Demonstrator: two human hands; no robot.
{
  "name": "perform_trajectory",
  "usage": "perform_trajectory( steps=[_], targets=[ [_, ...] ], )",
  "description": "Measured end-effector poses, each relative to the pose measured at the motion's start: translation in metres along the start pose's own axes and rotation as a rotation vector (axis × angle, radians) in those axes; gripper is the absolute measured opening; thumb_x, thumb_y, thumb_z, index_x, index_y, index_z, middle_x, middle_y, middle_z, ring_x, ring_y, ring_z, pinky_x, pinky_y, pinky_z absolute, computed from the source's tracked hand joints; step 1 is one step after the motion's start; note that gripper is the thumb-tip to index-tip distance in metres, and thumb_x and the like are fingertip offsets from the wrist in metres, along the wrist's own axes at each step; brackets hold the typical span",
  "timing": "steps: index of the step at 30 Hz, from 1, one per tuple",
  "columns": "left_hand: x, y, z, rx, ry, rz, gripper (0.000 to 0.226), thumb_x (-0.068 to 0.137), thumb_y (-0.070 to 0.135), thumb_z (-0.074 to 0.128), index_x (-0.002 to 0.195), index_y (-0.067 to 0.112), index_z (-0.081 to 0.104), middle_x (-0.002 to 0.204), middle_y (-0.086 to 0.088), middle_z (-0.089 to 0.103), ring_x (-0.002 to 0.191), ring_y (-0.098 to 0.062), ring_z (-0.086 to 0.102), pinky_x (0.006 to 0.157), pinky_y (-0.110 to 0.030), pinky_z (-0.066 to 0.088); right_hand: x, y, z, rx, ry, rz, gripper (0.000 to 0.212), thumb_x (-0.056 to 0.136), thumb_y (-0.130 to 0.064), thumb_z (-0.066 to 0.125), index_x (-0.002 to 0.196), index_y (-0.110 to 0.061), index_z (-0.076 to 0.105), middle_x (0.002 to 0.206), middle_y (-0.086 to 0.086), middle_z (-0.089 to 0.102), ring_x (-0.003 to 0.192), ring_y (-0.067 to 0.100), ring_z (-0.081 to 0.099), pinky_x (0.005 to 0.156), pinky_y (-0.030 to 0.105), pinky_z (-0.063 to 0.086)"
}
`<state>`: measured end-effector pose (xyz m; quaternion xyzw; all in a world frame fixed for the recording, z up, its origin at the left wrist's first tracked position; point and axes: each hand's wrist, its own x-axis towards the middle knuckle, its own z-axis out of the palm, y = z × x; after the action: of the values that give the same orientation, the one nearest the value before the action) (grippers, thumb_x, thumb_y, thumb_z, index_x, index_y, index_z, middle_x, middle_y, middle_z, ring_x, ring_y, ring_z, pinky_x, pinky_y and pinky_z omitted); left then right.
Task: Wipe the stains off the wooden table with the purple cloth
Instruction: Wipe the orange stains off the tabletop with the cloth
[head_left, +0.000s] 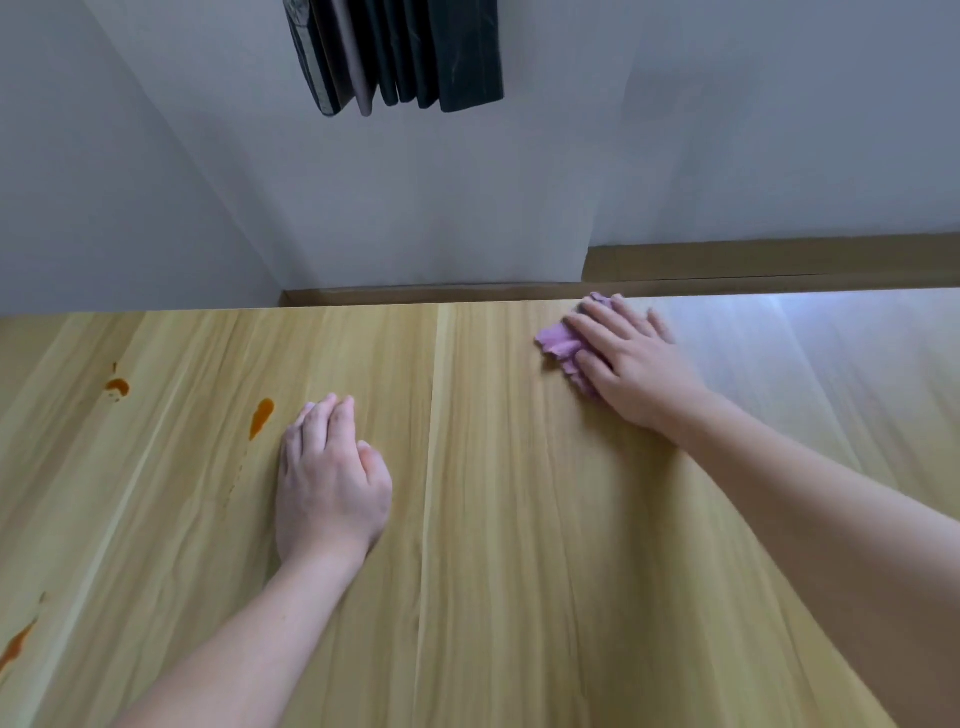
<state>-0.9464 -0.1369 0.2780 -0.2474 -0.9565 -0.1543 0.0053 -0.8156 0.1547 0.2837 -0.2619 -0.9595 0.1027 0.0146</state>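
Stains are what you have left: the purple cloth (563, 345) sits bunched near the table's (519, 519) far edge under your right hand (631, 364), whose flat fingers press it down, well apart from them. Your left hand (330, 478) rests empty, fingers loosely bent, just beside one orange stain (261, 415). Two more (118, 387) (18, 644) lie further left. Dark clothes (400, 52) hang clear above; nothing blocks you.

No writing, label, brand or number can be read anywhere — not on the worktop (493, 519), the purple cloth (563, 345), or the dark hanging items (405, 52).
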Motion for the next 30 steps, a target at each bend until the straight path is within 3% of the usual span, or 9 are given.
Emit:
perform_trajectory(
  steps=[3,7,12,17,20,24,27,30],
  targets=[
    [0.000,-0.001,0.001,-0.003,0.003,0.007,0.050,0.092,0.018,0.037,0.142,0.010,0.040,0.150,-0.008,0.036,0.141,-0.024,0.024,0.116,-0.038,0.021,-0.007,0.030,-0.005,0.010,0.012,0.349,0.052,0.098,-0.043,0.022,0.149,-0.035,0.021,0.161,-0.005,0.011,0.147,0.023,0.001,0.117,0.050,0.002],
    [0.001,-0.004,0.000,-0.043,-0.006,0.015,0.050,0.093,0.017,0.037,0.143,0.009,0.039,0.151,-0.008,0.033,0.142,-0.025,0.021,0.117,-0.037,0.018,0.012,-0.020,0.007,0.035,0.030,0.552,0.059,0.096,-0.039,0.023,0.152,-0.024,0.017,0.162,0.003,0.004,0.146,0.036,-0.003,0.117,0.052,-0.001],
    [0.012,-0.020,-0.021,-0.309,-0.006,0.020,0.053,0.088,0.011,0.030,0.139,0.005,0.044,0.148,-0.006,0.037,0.136,-0.019,0.032,0.108,-0.018,0.019,0.040,-0.130,0.030,0.058,0.039,0.313,0.058,0.096,-0.039,0.023,0.152,-0.022,0.020,0.162,0.005,0.007,0.146,0.036,-0.003,0.117,0.050,-0.002],
    [0.006,-0.083,-0.048,-0.157,0.076,0.037,0.047,0.086,0.006,0.038,0.132,0.001,0.049,0.140,-0.012,0.044,0.127,-0.030,0.041,0.109,-0.036,0.031,0.018,-0.237,0.056,0.079,0.016,-0.067,0.057,0.095,-0.041,0.020,0.148,-0.022,0.029,0.159,0.002,0.017,0.147,0.032,0.002,0.117,0.047,0.001],
    [-0.012,-0.117,-0.052,-0.044,0.026,-0.003,0.046,0.089,0.005,0.044,0.135,0.000,0.046,0.142,-0.015,0.042,0.130,-0.032,0.039,0.110,-0.040,0.030,-0.027,-0.252,0.058,0.071,-0.035,-0.316,0.059,0.092,-0.041,0.017,0.146,-0.022,0.032,0.157,-0.001,0.024,0.146,0.031,0.008,0.117,0.047,0.005],
    [-0.033,-0.132,-0.046,-0.001,-0.064,-0.023,0.051,0.097,0.019,0.036,0.146,0.006,0.031,0.155,-0.008,0.026,0.144,-0.023,0.018,0.118,-0.038,0.018,-0.074,-0.208,0.049,0.027,-0.137,-0.555,0.055,0.097,-0.043,0.023,0.150,-0.029,0.029,0.159,-0.007,0.020,0.148,0.023,0.006,0.119,0.043,0.006],
    [-0.034,-0.132,-0.044,0.009,-0.067,-0.030,0.052,0.099,0.024,0.030,0.149,0.010,0.026,0.157,-0.003,0.021,0.146,-0.018,0.012,0.119,-0.035,0.014,-0.057,-0.154,0.034,-0.022,-0.138,-0.486,0.058,0.095,-0.050,0.018,0.152,-0.037,0.019,0.160,-0.012,0.011,0.148,0.016,0.000,0.119,0.041,0.002],
    [-0.034,-0.130,-0.045,0.007,-0.051,-0.037,0.052,0.098,0.023,0.031,0.149,0.011,0.028,0.157,-0.002,0.023,0.146,-0.017,0.013,0.119,-0.035,0.014,-0.018,-0.112,0.024,-0.033,-0.048,-0.122,0.056,0.097,-0.048,0.016,0.152,-0.034,0.018,0.161,-0.007,0.010,0.148,0.020,0.001,0.119,0.044,0.002]
  ],
)
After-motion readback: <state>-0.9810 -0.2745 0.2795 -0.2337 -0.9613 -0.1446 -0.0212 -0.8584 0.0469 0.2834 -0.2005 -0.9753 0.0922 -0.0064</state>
